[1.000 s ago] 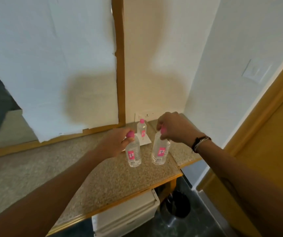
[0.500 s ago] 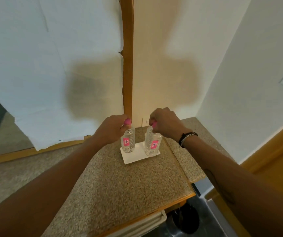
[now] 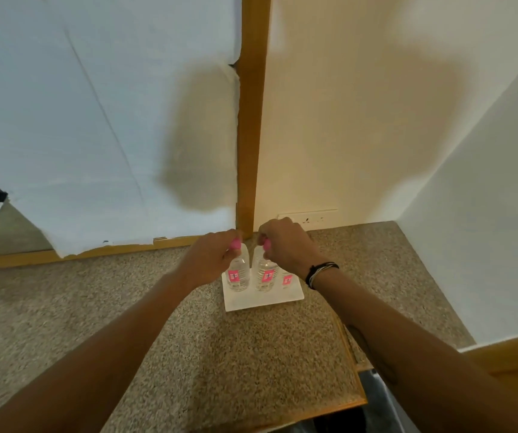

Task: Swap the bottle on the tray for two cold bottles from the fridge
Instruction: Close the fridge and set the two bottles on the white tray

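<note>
A white tray (image 3: 261, 300) lies on the speckled countertop near the back wall. Two clear water bottles with pink caps and pink labels stand side by side on its left half. My left hand (image 3: 209, 260) grips the cap of the left bottle (image 3: 238, 275). My right hand (image 3: 284, 246) grips the cap of the middle bottle (image 3: 266, 275). A third bottle (image 3: 287, 279) with the same pink label stands on the tray to the right, mostly hidden behind my right wrist.
The granite countertop (image 3: 189, 354) has a wooden front edge (image 3: 329, 410). A wooden-framed mirror covered with white sheeting (image 3: 95, 120) rises behind it. A wall outlet plate (image 3: 307, 215) sits low on the back wall. A white side wall (image 3: 486, 198) closes the right.
Both hands carried the two bottles from the counter's front back onto the tray. The bottles now stand on the tray, closer together, and the view has moved nearer.
</note>
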Demonstrator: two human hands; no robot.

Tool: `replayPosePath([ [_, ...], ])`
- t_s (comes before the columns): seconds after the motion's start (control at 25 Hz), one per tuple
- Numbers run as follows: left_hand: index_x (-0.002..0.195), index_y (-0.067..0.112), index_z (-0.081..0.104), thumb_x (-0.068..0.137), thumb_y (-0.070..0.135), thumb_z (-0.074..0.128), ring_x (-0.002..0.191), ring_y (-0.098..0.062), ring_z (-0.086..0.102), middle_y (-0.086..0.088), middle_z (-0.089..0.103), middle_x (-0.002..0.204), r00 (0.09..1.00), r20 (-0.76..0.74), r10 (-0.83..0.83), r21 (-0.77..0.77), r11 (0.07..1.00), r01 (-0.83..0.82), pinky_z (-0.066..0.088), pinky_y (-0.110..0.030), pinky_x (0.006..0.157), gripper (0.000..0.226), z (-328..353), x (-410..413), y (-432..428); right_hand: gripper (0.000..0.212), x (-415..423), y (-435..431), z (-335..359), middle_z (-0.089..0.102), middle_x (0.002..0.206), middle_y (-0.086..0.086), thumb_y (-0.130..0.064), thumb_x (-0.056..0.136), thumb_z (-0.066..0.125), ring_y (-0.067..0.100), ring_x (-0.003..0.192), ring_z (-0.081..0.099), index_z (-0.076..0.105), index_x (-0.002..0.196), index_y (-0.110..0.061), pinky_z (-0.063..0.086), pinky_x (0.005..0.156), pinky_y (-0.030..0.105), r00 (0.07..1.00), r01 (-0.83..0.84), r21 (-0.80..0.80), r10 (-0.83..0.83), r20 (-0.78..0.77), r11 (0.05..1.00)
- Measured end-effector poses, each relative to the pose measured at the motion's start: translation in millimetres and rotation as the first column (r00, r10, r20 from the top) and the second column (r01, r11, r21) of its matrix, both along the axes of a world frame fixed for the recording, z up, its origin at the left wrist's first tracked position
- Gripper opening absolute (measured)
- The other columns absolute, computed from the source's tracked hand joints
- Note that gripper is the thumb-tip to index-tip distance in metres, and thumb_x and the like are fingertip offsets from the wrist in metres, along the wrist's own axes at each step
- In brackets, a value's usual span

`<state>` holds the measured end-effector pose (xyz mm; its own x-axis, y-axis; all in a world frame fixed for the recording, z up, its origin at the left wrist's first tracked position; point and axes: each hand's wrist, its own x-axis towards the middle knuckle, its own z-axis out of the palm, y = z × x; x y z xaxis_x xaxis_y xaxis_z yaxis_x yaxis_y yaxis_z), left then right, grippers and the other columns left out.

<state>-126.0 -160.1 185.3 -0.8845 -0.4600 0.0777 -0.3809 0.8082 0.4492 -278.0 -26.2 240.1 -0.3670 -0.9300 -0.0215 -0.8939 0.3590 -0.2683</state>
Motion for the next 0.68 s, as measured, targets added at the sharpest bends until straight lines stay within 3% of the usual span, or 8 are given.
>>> replayPosePath([
  [0.12,0.122,0.013,0.064,0.103,0.019,0.062,0.099,-0.025,0.069,-0.006,0.076,0.114,0.998,0.054,0.038,0.03,0.999,-0.04,0.052,-0.033,0.081,0.021,-20,-7,1,0.013,-9,-11,-22,0.076,0.102,0.007,-0.01,0.091,0.071,0.028,0.092,0.072,0.075,0.101,-0.017,0.06,0.076,0.035,0.999,-0.016,0.029,0.017,-0.031,0.999],
  [0.2,0.125,0.015,0.064,0.102,0.019,0.063,0.102,-0.026,0.069,-0.006,0.075,0.117,0.997,0.064,0.048,0.049,0.997,-0.051,0.055,-0.038,0.085,0.023,-30,-9,2,0.014,-14,-16,-33,0.076,0.103,0.009,-0.007,0.092,0.069,0.028,0.095,0.072,0.075,0.102,-0.015,0.061,0.08,0.038,1.0,-0.026,0.051,0.025,0.005,0.998],
  [0.36,0.12,0.017,0.064,0.101,0.017,0.064,0.091,-0.023,0.069,-0.006,0.076,0.109,0.995,0.074,0.06,0.057,0.996,-0.064,0.056,-0.035,0.076,0.019,-46,-14,2,0.015,-24,-21,-48,0.076,0.101,0.01,-0.002,0.09,0.069,0.029,0.097,0.07,0.074,0.099,-0.012,0.06,0.083,0.041,0.998,-0.044,0.064,0.042,0.037,0.997],
  [0.52,0.116,0.016,0.065,0.101,0.015,0.066,0.087,-0.024,0.071,-0.007,0.076,0.105,0.995,0.084,0.061,0.059,0.996,-0.066,0.047,-0.029,0.069,0.016,-57,-19,3,0.011,-24,-23,-61,0.074,0.102,0.01,-0.005,0.091,0.07,0.028,0.098,0.068,0.074,0.099,-0.012,0.06,0.086,0.043,0.998,-0.046,0.064,0.043,0.044,0.997],
  [0.68,0.119,0.015,0.063,0.101,0.017,0.065,0.089,-0.025,0.071,-0.009,0.076,0.108,0.994,0.1,0.048,0.051,0.997,-0.053,0.057,-0.034,0.071,0.019,-63,-22,2,0.014,-26,-25,-71,0.074,0.1,0.008,-0.001,0.088,0.071,0.027,0.097,0.067,0.074,0.096,-0.013,0.058,0.085,0.042,0.997,-0.031,0.064,0.026,0.077,0.998],
])
